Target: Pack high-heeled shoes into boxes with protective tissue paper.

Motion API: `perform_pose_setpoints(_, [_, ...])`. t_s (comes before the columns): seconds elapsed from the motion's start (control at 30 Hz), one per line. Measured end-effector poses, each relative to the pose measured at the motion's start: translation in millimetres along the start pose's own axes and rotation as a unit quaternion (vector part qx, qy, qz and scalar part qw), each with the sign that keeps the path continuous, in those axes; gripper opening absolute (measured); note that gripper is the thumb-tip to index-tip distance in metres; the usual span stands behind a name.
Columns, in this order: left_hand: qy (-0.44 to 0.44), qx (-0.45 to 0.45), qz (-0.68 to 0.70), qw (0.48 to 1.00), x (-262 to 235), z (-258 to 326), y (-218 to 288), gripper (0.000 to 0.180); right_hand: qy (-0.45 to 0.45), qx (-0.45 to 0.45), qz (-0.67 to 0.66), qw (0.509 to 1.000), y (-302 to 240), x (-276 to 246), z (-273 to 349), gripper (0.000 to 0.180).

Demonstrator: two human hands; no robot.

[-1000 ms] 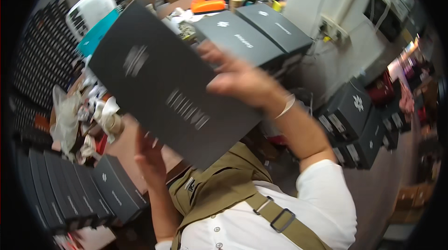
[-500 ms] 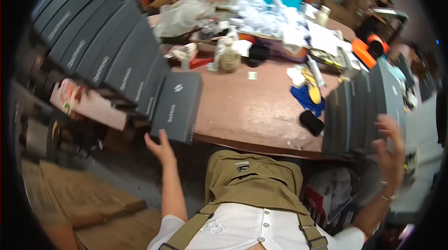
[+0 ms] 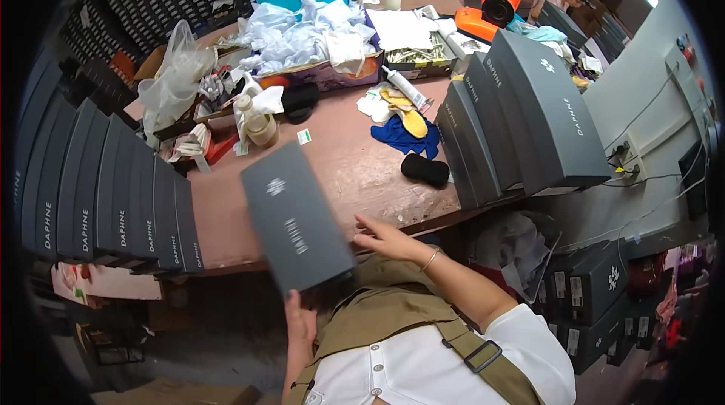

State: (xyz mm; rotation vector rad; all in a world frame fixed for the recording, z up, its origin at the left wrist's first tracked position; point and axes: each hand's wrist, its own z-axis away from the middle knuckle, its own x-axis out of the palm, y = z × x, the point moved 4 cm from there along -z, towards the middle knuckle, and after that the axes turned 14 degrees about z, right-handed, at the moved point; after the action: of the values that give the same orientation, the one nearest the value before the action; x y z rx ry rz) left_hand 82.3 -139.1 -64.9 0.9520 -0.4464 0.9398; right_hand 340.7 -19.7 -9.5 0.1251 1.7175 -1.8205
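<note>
A dark grey shoe box (image 3: 291, 212) with pale lettering lies slantwise over the near edge of the table, slightly blurred. My left hand (image 3: 301, 322) grips it at its near left corner, with the fingers partly hidden. Beside the box's right edge is my right hand (image 3: 387, 240), its fingers apart and stretched toward the box. Whether those fingertips touch it I cannot tell. To the left stands a row of similar grey boxes (image 3: 109, 186), and another stack of grey boxes (image 3: 540, 114) rises on the table's right side.
On the table (image 3: 219, 216) lie a black oval pad (image 3: 424, 170), a blue cloth (image 3: 404, 137), a yellow insole (image 3: 413, 124) and a white tube (image 3: 408, 88). Behind are a jar (image 3: 260, 129), crumpled white paper (image 3: 302, 38) and an orange device (image 3: 483, 23). Far right, another person (image 3: 559, 4) bends over.
The view has turned to the right. The shoe box has come away from the left row to in front of me, with my left hand. My right hand has moved from the right stack to the box.
</note>
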Motion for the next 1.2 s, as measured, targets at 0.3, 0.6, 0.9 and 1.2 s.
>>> perform_pose_setpoints(0.3, [-0.063, -0.043, -0.135, 0.988, 95, -84, 15, 0.037, -0.083, 0.242, -0.213, 0.943, 40, -24, 6, 0.041])
perform_pose_setpoints(0.6, [-0.192, 0.16, -0.143, 0.958, 112, -51, 89, 0.058, 0.063, 0.11, -0.488, 0.863, -78, -22, -13, 0.037])
perform_pose_setpoints(0.9, [-0.066, 0.301, -0.669, 0.676, 77, -90, 136, 0.069, 0.161, -0.176, 0.211, 0.948, -67, -15, -34, 0.054])
perform_pose_setpoints(1.2, [-0.395, 0.347, -0.689, 0.499, 232, -164, -30, 0.035, 0.009, -0.143, 0.534, 0.833, -21, -5, -26, 0.015])
